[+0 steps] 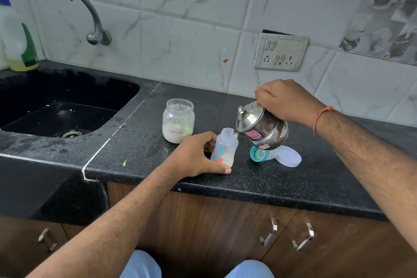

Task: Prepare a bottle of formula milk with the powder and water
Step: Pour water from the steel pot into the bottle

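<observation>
While the left hand (198, 153) curls its fingers and thumb round the small translucent plastic baby bottle (224, 148), that bottle stands upright on the black speckled stone countertop (293, 183), near the front edge, its threaded neck uncapped. Printed on its side are little orange and blue shapes, and a pale creamy layer sits in its bottom. Above and to the right, the right hand (286, 99) grips the top of a rounded, polished stainless-steel kettle (262, 125), which is tipped leftward so that its small spout hangs at the bottle's mouth; a knobbed lid covers the kettle and red stickers mark its belly. A thin orange thread band (320, 119) circles the right wrist. Just behind the bottle stands a squat clear glass jar (178, 119), lidless, with a handwritten label reading "Formula" and a bed of off-white powder filling roughly its lower third; something pale green shows inside against the far wall. Beneath the kettle lies the bottle's teal screw collar with its clear cap (260, 154), on its side, touching a flat white round plastic lid (290, 156). To the left, a black moulded sink (67, 101) is sunk into the counter, under a curved grey metal tap (90, 16) fixed to glossy marble-patterned wall tiles (191, 29).
</observation>
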